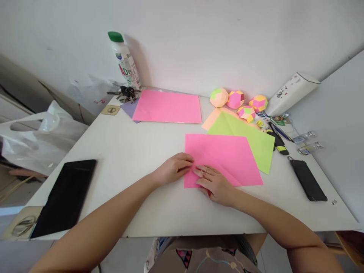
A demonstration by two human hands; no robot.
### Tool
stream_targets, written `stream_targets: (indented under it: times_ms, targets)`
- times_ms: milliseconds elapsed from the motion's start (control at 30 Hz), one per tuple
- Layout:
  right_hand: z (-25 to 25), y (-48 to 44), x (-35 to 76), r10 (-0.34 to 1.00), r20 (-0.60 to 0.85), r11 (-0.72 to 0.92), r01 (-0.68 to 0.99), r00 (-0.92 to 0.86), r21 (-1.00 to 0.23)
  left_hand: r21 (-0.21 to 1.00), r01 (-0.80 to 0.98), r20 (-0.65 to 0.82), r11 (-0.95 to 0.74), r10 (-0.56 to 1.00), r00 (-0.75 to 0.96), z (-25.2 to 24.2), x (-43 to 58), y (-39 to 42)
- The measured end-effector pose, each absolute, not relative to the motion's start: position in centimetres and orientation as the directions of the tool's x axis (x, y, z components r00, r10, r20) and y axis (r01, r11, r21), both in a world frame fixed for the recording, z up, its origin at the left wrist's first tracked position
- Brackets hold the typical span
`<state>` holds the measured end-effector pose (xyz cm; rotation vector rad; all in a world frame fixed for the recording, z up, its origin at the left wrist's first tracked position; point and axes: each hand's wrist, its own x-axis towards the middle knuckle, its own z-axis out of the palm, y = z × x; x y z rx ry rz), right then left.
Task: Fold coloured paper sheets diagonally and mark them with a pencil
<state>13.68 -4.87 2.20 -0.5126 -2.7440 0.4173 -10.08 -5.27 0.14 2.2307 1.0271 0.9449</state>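
A pink sheet of paper (224,151) lies flat in front of me, with a faint diagonal crease near its lower edge. My left hand (173,168) rests at the sheet's left edge, its fingers together and the tips pinching the paper there. Beside it, my right hand (216,186) lies on the lower left part of the sheet, fingertips pressed on the paper and a ring on one finger. A slim red object (209,194) shows under the right palm, tucked by the thumb; most of it is hidden. Under the pink sheet lies a green sheet (263,151).
A pink stack (167,107), a bottle (125,62) and keys (127,93) lie at the back left. Several paper balls (218,98) stand by the wall. A cutter (280,142) and phone (308,180) are on the right, a tablet (66,195) on the left.
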Motion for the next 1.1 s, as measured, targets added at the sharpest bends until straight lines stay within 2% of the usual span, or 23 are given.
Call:
stream_targets:
  times_ms: [233, 433, 700, 1100]
  targets:
    - [1.9, -4.3, 13.1, 0.347, 0.256, 0.905, 0.250, -0.902, -0.345, 0.704, 0.415, 0.293, -0.576, 0.768, 0.569, 1.0, -11.1, -5.3]
    - [2.1, -4.2, 11.8, 0.397, 0.269, 0.883, 0.285, -0.878, -0.373, 0.697, 0.423, 0.228, -0.579, 0.739, 0.634, 1.7, -11.3, -5.4]
    - [1.6, -3.9, 12.4, 0.414, 0.364, 0.847, 0.206, -0.834, -0.490, 0.731, 0.408, 0.202, -0.547, 0.745, 0.636, 1.8, -11.5, -5.2]
    - [1.5, -3.8, 12.4, 0.406, 0.389, 0.834, 0.162, -0.827, -0.527, 0.762, 0.394, 0.175, -0.514, 0.749, 0.639, 2.0, -11.8, -5.4]
